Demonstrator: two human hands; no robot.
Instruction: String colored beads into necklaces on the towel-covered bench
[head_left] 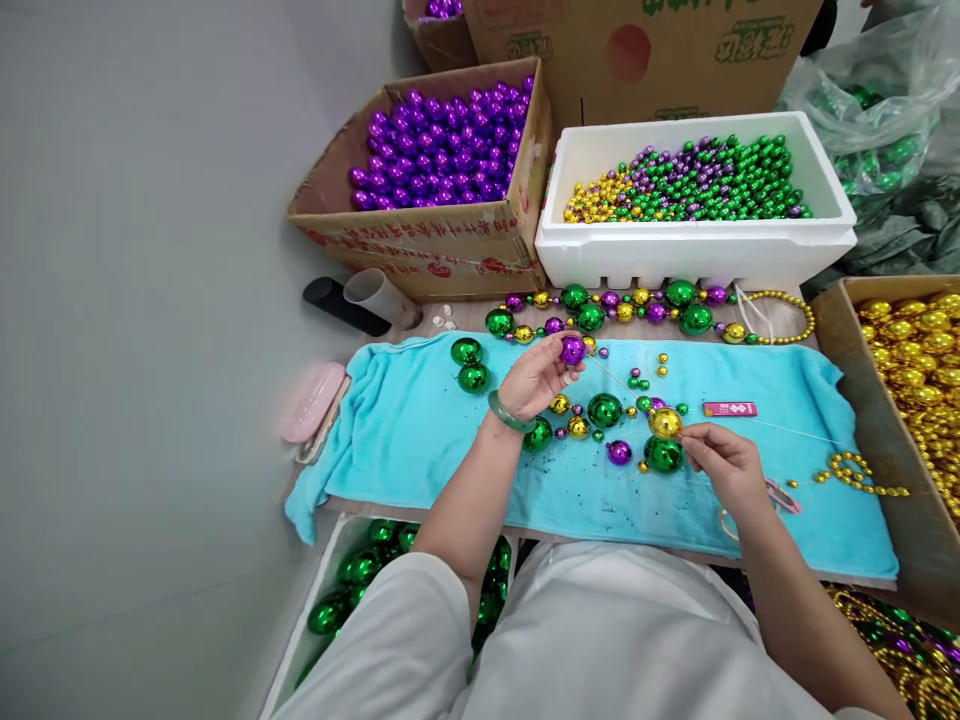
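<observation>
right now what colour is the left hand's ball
Purple ball in the left hand; head view.

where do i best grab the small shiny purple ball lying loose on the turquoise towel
I'd pinch the small shiny purple ball across its widest middle, from above: it is smooth and round, lying free on the turquoise towel, with a shiny green ball close on its right.

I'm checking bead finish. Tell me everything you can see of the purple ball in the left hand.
The purple ball is round and glossy, with a mirror-like metallic sheen and bright highlights. It looks like plated plastic. The left hand pinches it at the fingertips, above the far edge of the turquoise towel. A thin thread seems to leave it rightward, down toward the towel. No hole or dent shows.
</observation>
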